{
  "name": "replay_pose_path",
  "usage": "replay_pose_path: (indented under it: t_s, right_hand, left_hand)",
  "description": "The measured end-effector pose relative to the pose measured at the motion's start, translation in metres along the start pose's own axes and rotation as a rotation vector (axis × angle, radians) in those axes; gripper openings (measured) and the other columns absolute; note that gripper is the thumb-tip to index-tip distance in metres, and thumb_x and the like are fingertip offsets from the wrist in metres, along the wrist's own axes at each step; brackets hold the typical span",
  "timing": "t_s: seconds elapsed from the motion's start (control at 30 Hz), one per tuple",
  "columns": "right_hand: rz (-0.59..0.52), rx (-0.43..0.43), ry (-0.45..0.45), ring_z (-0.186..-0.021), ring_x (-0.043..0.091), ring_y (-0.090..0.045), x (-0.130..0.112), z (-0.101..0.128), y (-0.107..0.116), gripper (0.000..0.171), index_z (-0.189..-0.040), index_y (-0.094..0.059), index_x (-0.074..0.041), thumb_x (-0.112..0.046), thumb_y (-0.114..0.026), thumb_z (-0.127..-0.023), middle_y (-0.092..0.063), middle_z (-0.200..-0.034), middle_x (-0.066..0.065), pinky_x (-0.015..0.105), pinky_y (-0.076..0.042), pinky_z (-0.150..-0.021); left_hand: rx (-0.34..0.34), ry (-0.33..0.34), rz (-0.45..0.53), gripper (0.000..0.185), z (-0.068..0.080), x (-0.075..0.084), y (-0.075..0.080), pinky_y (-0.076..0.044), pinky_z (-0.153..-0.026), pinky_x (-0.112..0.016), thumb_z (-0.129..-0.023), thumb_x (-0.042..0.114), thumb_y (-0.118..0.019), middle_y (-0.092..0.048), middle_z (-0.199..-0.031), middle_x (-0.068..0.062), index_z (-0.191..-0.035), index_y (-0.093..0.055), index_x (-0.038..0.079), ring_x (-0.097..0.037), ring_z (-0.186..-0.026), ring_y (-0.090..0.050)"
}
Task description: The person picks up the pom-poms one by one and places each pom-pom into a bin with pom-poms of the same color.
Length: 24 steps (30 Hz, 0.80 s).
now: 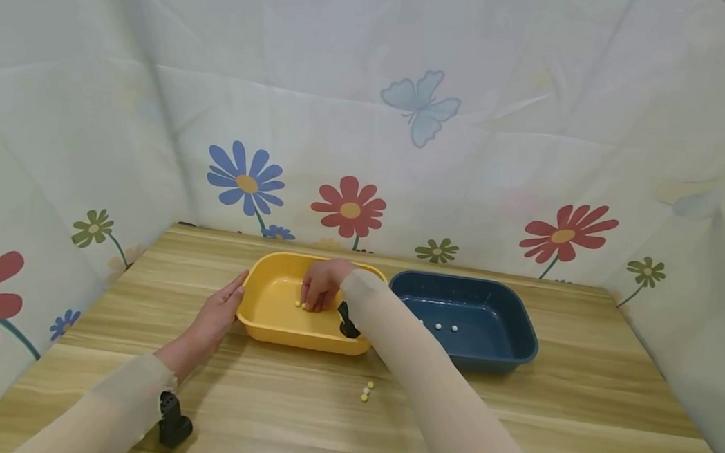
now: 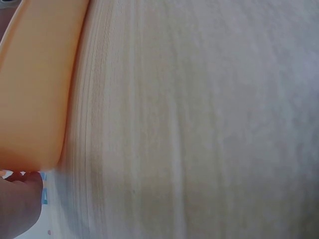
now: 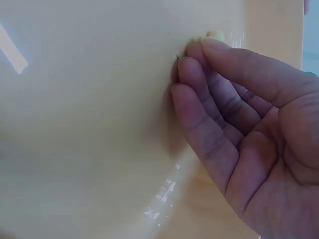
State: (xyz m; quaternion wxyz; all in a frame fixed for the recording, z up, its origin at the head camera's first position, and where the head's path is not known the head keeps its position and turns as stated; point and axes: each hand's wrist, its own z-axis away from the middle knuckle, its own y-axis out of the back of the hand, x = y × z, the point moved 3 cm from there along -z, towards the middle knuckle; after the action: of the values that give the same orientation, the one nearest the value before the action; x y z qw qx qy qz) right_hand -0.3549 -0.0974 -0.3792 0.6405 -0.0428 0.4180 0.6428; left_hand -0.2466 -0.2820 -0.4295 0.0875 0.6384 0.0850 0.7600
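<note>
A yellow basin [image 1: 306, 339] stands left of centre on the wooden table. My left hand [image 1: 216, 314] holds its left end at the rim; in the left wrist view fingers [image 2: 22, 177] reach against the basin's end. My right hand [image 1: 321, 285] is down inside the basin, thumb and index finger close together in the right wrist view. A small yellow bead [image 3: 216, 35] shows right at the thumb tip. Two small yellow beads [image 1: 298, 304] lie beside these fingers in the head view. I cannot tell whether a bead is between the fingertips.
A dark blue basin [image 1: 506, 318] stands to the right of the yellow one, with white beads [image 1: 454, 328] on its floor. Two yellow beads [image 1: 371, 385] and a white bead [image 1: 366, 391] lie on the table [image 1: 302, 403] in front. A flowered cloth [image 1: 485, 165] surrounds the back and sides.
</note>
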Motion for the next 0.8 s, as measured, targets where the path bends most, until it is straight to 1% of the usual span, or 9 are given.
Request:
replay_pose_path:
  t_s: [0.1,0.2,0.4,0.53,0.67,0.8]
  right_hand:
    - [0.023,0.014,-0.001,-0.078,0.017,-0.062,-0.001,0.0,-0.001,0.024,-0.12,-0.065,0.009,-0.001,-0.063,-0.099,-0.066,-0.086,0.007,0.04,-0.056,-0.11]
    - [0.033,0.019,-0.001,-0.078,0.017,-0.061,-0.001,-0.001,-0.002,0.022,-0.119,-0.065,0.008,-0.002,-0.063,-0.099,-0.065,-0.087,0.008,0.042,-0.054,-0.112]
    - [0.025,0.017,0.01,-0.081,0.016,-0.061,0.003,-0.004,-0.001,0.022,-0.119,-0.066,0.007,-0.001,-0.063,-0.099,-0.066,-0.09,0.007,0.04,-0.055,-0.111]
    - [0.021,0.017,0.042,-0.085,0.016,-0.062,0.005,-0.004,0.004,0.022,-0.12,-0.066,0.005,0.0,-0.061,-0.1,-0.066,-0.095,0.006,0.037,-0.057,-0.107]
    - [0.054,0.06,0.107,-0.089,0.019,-0.065,-0.003,0.009,0.013,0.023,-0.122,-0.065,0.004,-0.004,-0.062,-0.1,-0.066,-0.097,0.006,0.034,-0.06,-0.102]
    - [0.093,0.138,0.194,-0.102,0.027,-0.07,-0.015,0.034,0.02,0.026,-0.122,-0.065,0.002,-0.014,-0.061,-0.103,-0.07,-0.105,0.01,0.029,-0.062,-0.095]
  left_hand:
    - [-0.002,0.0,-0.003,0.055,0.0,0.0,0.0,-0.017,-0.132,-0.052,-0.114,0.024,-0.022,0.002,-0.173,-0.012,-0.165,-0.005,0.013,-0.036,-0.161,-0.004]
    - [-0.001,0.002,-0.009,0.055,0.0,0.0,0.0,-0.018,-0.131,-0.052,-0.114,0.024,-0.022,0.002,-0.173,-0.013,-0.165,-0.004,0.013,-0.037,-0.161,-0.004]
    - [0.001,0.009,-0.013,0.055,-0.001,0.0,-0.001,-0.018,-0.131,-0.052,-0.114,0.024,-0.023,0.002,-0.173,-0.012,-0.165,-0.005,0.014,-0.037,-0.161,-0.005]
    - [0.002,0.003,-0.019,0.055,-0.001,0.001,-0.002,-0.018,-0.132,-0.052,-0.114,0.023,-0.023,0.001,-0.173,-0.012,-0.165,-0.006,0.013,-0.036,-0.161,-0.004]
    - [0.012,-0.003,-0.024,0.055,-0.001,0.001,-0.001,-0.018,-0.132,-0.051,-0.114,0.022,-0.024,-0.001,-0.173,-0.013,-0.165,-0.007,0.011,-0.035,-0.162,-0.005]
    - [0.02,0.0,-0.031,0.055,0.0,0.001,-0.001,-0.018,-0.132,-0.051,-0.114,0.023,-0.024,-0.001,-0.173,-0.013,-0.165,-0.008,0.011,-0.036,-0.161,-0.005]
